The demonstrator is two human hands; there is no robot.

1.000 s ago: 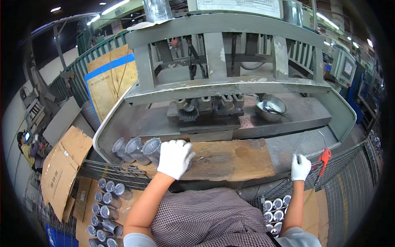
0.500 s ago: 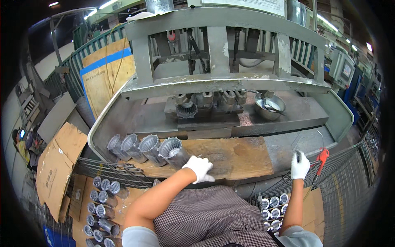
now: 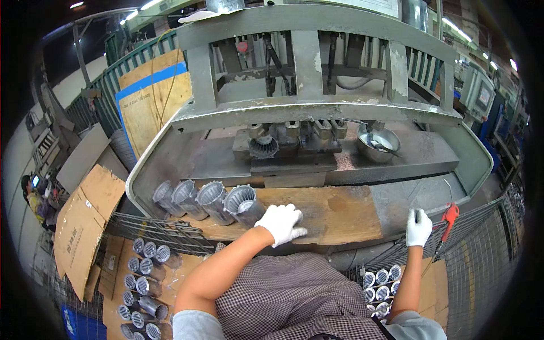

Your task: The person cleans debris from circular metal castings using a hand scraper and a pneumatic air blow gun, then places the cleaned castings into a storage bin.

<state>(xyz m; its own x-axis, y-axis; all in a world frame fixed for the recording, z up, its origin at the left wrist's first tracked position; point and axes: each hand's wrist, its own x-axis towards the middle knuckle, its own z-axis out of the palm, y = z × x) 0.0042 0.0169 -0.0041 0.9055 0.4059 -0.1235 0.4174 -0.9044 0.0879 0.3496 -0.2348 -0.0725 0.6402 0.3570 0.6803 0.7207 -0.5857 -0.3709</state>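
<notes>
Grey, ribbed, open-topped metal cylinder (image 3: 243,208): stands on the brown wooden board (image 3: 345,212), right end of a row with three matching cylinders (image 3: 211,205). My white-gloved left hand (image 3: 281,225) just beside it; fingers loosely bent, thumb apart, nothing pinched; contact unclear. My white-gloved right hand (image 3: 419,228) well apart: fingers curled, can't tell if pinching anything. Near that, a red pistol-shaped tool (image 3: 450,216). Beyond, the grey steel press frame (image 3: 309,68). Risk, my judgement: a careless left-hand brush could topple the cylinder into its neighbours.
</notes>
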